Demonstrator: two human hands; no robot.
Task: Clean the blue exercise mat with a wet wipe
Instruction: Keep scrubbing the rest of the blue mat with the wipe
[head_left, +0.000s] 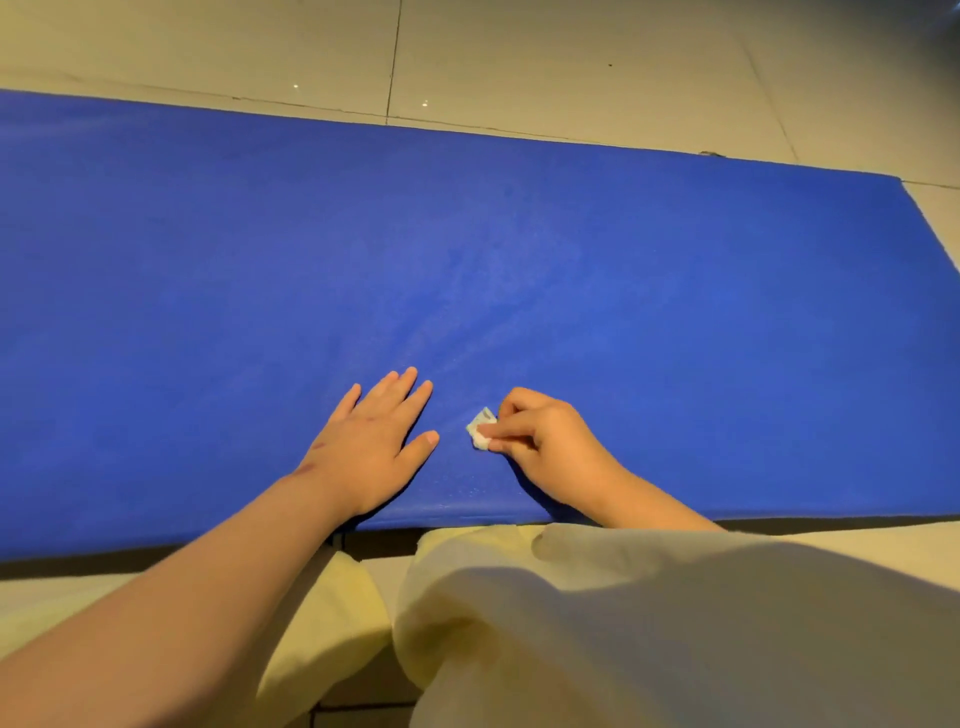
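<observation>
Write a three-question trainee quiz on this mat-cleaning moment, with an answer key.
1. True or false: the left hand lies flat, fingers straight, on the blue foam exercise mat.
2. The small folded white wet wipe is pinched by: A) the right hand; B) the left hand; C) neither hand.
3. Fill in: the mat lies on a pale ____ floor.

Key: 1 true; 2 A; 3 tiled.
</observation>
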